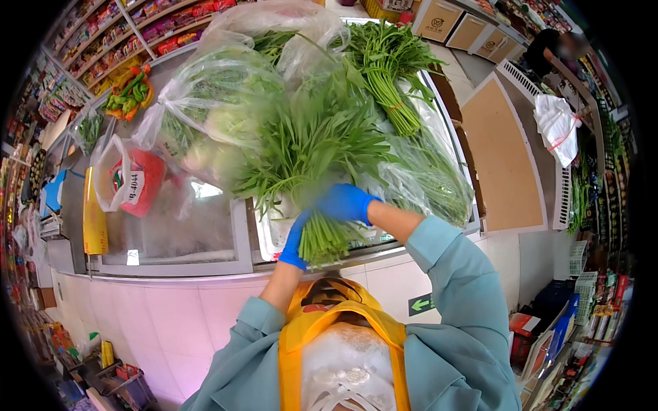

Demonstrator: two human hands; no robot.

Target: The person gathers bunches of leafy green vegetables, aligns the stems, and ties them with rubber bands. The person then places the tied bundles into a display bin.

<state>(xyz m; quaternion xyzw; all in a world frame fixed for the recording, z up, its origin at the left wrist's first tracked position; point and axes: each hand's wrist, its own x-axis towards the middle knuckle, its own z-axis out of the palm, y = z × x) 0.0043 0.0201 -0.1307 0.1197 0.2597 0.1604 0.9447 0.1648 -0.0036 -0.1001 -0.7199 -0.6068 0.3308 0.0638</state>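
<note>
Both my hands wear blue gloves and hold one bunch of leafy green vegetable, its leaves pointing away from me. My left hand grips the stems from the left, low down near the cut ends. Across the top of the stems lies my right hand, partly blurred. A second leafy bunch, tied with a reddish band, rests farther back to the right. Beside my bunch on the left sits a clear plastic bag of greens. More greens in clear plastic lie right of my hands.
A white tray shows under the bunch. Left are a glass-topped counter, a red bundle in a white bag, a yellow roll box and peppers. A brown board stands right; a person is farther back.
</note>
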